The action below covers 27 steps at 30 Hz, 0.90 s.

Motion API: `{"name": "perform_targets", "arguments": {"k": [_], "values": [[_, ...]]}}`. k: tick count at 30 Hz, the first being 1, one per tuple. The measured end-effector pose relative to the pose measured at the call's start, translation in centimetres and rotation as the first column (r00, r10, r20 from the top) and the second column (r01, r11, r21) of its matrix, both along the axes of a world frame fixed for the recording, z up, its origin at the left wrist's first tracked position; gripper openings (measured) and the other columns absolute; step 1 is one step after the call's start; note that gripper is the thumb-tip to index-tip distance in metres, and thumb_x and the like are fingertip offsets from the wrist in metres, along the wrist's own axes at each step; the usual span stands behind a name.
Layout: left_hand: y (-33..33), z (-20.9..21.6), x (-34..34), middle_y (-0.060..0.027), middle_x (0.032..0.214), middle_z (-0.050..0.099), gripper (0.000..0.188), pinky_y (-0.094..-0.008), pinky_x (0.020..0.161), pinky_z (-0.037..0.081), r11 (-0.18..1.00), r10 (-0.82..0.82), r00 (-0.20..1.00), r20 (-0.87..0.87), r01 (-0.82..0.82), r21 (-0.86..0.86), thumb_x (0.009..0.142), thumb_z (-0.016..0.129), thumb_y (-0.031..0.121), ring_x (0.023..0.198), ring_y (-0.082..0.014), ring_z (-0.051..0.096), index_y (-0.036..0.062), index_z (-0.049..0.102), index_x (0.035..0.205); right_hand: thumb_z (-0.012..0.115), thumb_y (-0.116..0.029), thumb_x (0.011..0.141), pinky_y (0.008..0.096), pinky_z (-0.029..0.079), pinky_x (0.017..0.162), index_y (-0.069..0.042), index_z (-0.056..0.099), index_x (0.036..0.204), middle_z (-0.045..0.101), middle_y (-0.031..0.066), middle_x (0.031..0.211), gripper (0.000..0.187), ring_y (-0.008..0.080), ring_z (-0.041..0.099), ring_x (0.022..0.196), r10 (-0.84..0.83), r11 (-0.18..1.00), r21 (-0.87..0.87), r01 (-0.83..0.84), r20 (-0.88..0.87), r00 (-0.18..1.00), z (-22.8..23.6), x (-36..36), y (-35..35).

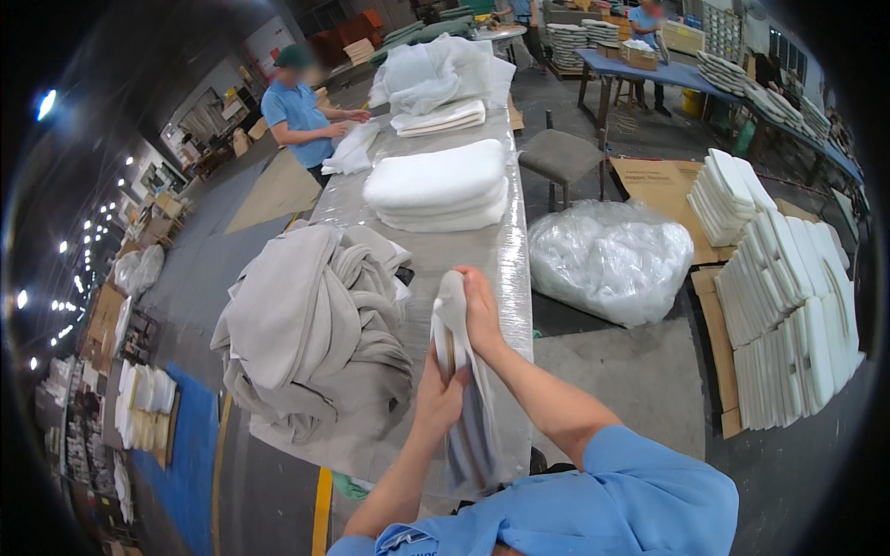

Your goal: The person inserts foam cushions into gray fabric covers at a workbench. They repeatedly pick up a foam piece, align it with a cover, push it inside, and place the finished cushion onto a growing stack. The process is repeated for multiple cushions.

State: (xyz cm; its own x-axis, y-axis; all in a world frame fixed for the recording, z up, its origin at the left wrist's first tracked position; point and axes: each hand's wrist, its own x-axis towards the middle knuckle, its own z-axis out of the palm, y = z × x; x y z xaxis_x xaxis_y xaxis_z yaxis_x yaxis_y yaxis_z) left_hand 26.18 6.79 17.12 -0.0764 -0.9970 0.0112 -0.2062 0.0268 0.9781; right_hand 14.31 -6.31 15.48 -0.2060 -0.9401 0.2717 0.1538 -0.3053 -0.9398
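In front of my body, a light grey fabric cover (450,320) stands on its edge, long and narrow from above, with a brownish strip along its open side. Whether padding fills it, I cannot tell. The fingers of my left hand (443,394) are wrapped round its near left side. My right hand (480,313) grips the far right end, higher up. Left of my hands lies a big loose heap of similar grey covers (287,306). Beyond them, folded white padding sheets (436,181) are stacked on the plastic-covered table (514,306).
More white padding (431,74) is piled at the table's far end, where a co-worker (301,116) handles a white piece. At the right are a clear bag of white stuffing (607,264), a grey stool (561,156) and stacked white cushion pads (783,296) on cardboard.
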Motion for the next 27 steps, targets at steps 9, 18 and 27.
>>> {"name": "perform_targets", "arguments": {"k": [9, 18, 27], "values": [[-2.6, -4.4, 0.4, -0.0313, 0.136, 0.059, 0.056, -0.0494, 0.109, 0.046, 0.984, 0.052, 0.894, 0.445, -0.121, 0.128, 0.092, 0.063, 0.016, 0.125, -0.0468, 0.061, -0.0075, 0.048, 0.141, 0.037, -0.04, 0.115, 0.0387, 0.048, 0.099, -0.002, 0.072, 0.114, 0.071, 0.0121, 0.113, 0.051, 0.0229, 0.064, 0.108, 0.04, 0.907, 0.409, -0.099, 0.151, 0.988, -9.0, 3.4, -1.1], [-5.0, -4.2, 0.8, -0.0321, 0.123, 0.063, 0.047, -0.0523, 0.102, 0.048, 0.982, 0.036, 0.747, 0.664, -0.151, 0.117, 0.09, 0.065, 0.024, 0.116, -0.0475, 0.062, -0.0062, 0.059, 0.126, 0.049, -0.05, 0.11, 0.0398, 0.046, 0.107, 0.002, 0.054, 0.144, 0.066, 0.0198, 0.134, 0.062, 0.0277, 0.06, 0.126, 0.125, 0.83, 0.472, -0.298, 0.363, 0.923, -10.8, 1.5, 2.1], [-10.4, -8.4, 0.5, -0.0255, 0.127, 0.064, 0.039, -0.0454, 0.107, 0.046, 0.978, 0.203, 0.951, 0.232, -0.184, -0.101, 0.1, 0.061, 0.025, 0.122, -0.0404, 0.061, -0.0019, 0.063, 0.128, 0.072, -0.032, 0.094, 0.0442, 0.055, 0.087, -0.002, 0.065, 0.127, 0.074, 0.0174, 0.105, 0.045, 0.0333, 0.072, 0.099, 0.431, 0.891, 0.427, -0.157, -0.683, 0.589, -2.7, -6.1, -1.7]]}}
